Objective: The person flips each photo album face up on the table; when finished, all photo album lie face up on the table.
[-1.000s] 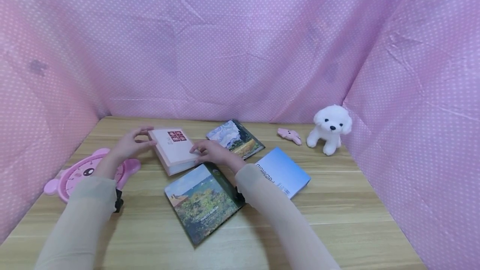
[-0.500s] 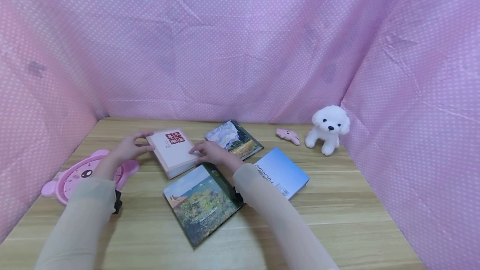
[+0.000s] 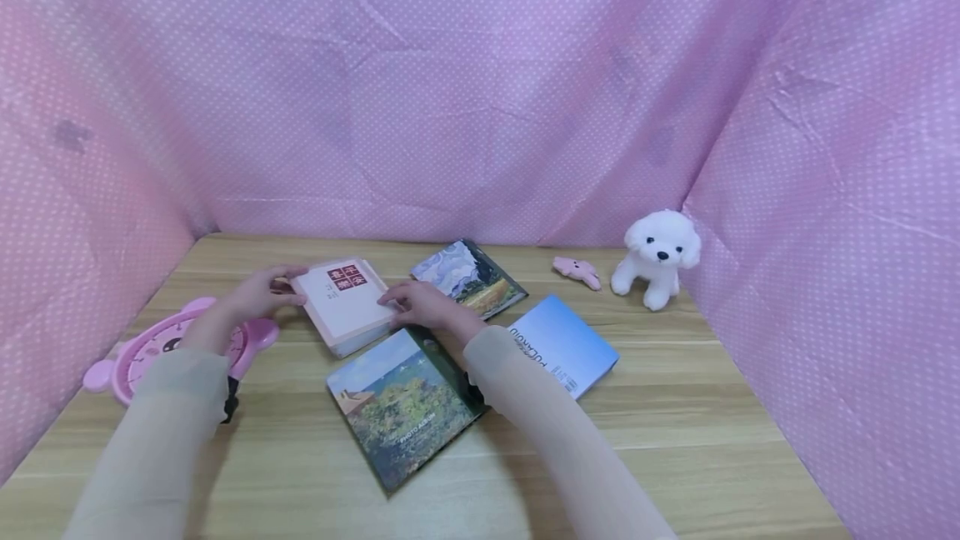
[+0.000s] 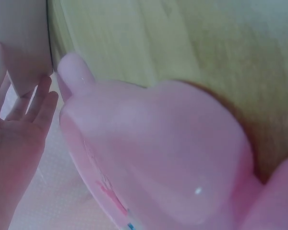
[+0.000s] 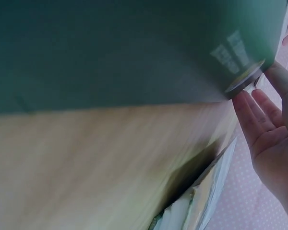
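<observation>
A thick white book [image 3: 348, 304] with a red block of characters lies at the left middle of the table in the head view. My left hand [image 3: 260, 294] holds its left edge between thumb and fingers. At its right edge my right hand [image 3: 422, 304] grips with the thumb by the cover. In the left wrist view the book's pale side [image 4: 24, 38] is between the thumb and fingers of my left hand [image 4: 19, 143]. A green photo album [image 3: 408, 415] lies just in front, under the right wrist; its green spine [image 5: 134, 52] hides most of the book in the right wrist view.
A pink animal-shaped dial [image 3: 180, 348] lies beneath the left forearm. Behind the right hand lies another picture-covered album [image 3: 480, 273]. A blue Polaroid album [image 3: 570, 340] is partly under the right arm. A small pink toy [image 3: 576, 271] and white plush dog [image 3: 656, 257] stand far right.
The white book, tilted up a little earlier, now lies flatter and has turned slightly. Both hands have stayed at its edges, the left one lowering a little.
</observation>
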The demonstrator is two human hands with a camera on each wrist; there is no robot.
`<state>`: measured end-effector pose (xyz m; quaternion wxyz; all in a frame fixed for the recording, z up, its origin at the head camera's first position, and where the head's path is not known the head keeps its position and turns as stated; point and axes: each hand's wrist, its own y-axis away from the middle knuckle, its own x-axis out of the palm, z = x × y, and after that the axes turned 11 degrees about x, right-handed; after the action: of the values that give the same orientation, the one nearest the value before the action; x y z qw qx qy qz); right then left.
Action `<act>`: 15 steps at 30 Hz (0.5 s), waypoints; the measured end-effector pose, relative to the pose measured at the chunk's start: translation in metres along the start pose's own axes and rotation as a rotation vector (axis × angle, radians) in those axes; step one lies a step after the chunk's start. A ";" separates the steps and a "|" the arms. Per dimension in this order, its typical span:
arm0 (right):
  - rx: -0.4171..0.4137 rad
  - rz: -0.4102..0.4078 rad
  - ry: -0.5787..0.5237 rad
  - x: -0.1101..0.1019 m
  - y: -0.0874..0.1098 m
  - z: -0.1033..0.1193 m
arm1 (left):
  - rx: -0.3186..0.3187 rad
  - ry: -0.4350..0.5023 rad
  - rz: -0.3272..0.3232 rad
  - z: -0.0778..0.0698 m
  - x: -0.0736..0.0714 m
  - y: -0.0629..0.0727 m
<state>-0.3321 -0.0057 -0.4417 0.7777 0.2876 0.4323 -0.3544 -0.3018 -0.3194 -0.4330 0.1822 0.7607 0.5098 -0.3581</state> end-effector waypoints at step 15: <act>0.016 0.018 0.015 -0.007 0.007 0.007 | 0.019 -0.041 0.037 0.001 -0.009 0.008</act>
<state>-0.3259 -0.0052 -0.4313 0.7753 0.3002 0.4327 -0.3487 -0.2973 -0.3288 -0.4274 0.1918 0.7642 0.4883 -0.3751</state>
